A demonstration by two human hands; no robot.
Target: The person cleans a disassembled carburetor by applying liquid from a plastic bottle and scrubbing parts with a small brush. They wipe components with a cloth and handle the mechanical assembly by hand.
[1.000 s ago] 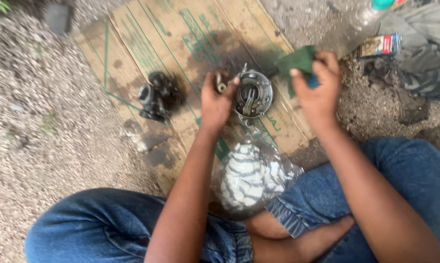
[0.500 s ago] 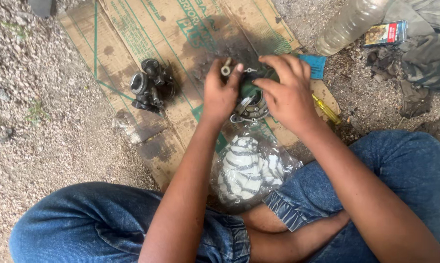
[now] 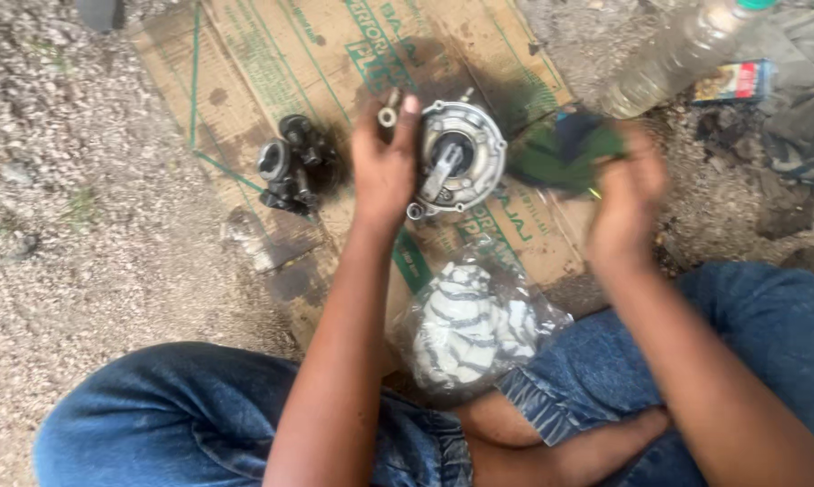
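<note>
My left hand point(image 3: 384, 167) grips the left edge of a round silver metal cover point(image 3: 461, 158) with a lever in its middle, holding it over a stained cardboard sheet point(image 3: 271, 54). A small bolt or nut sticks up between that hand's fingers. My right hand point(image 3: 628, 194), blurred by motion, is closed on a dark green rag point(image 3: 560, 153) just right of the cover.
A black greasy engine part point(image 3: 289, 167) lies on the cardboard to the left. A clear plastic bag with striped cloth point(image 3: 465, 329) rests between my knees. A plastic bottle point(image 3: 668, 59), a small printed packet point(image 3: 736, 81) and grey cloth point(image 3: 804, 117) lie at the upper right on gravel.
My right hand has pulled away from the cover to the right with the green rag. The cover's face with its lever now shows. The left hand keeps its hold.
</note>
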